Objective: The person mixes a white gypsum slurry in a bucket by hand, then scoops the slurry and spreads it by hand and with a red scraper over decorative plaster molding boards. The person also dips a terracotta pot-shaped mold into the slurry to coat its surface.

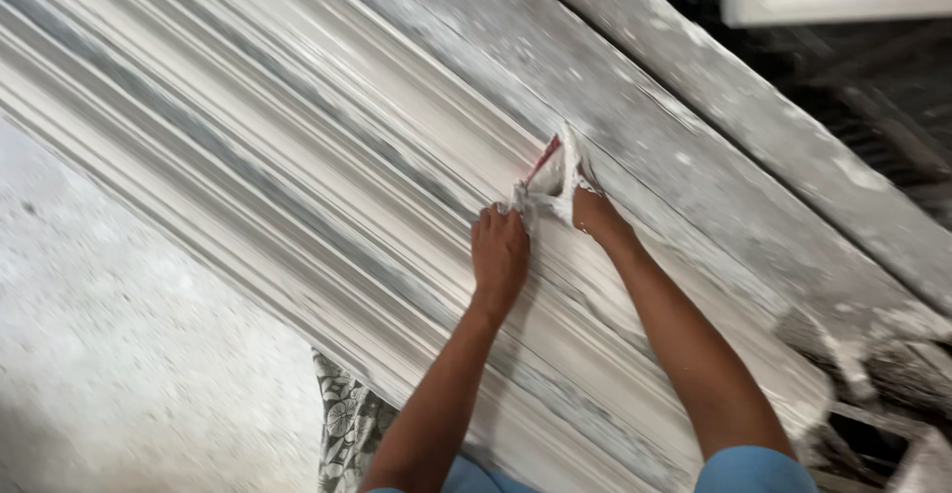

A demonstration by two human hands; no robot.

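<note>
A long ribbed white plaster moulding [297, 156] runs diagonally across the view. My left hand [499, 255] presses flat on its ridges, fingers pointing up the piece. Just to its right, my right hand [591, 210] grips a plaster-caked scraping tool [551, 178] with a red edge, held against the moulding's upper grooves. The tool's shape is mostly hidden under white plaster. Both forearms reach up from the bottom of the frame, with blue sleeves showing.
A plaster-spattered flat board [754, 126] lies beside the moulding on the right, with dark floor [873, 96] beyond. A dusty pale floor [109, 354] is on the left. Patterned cloth [342, 424] shows below the moulding. Plaster lumps [863, 354] sit at lower right.
</note>
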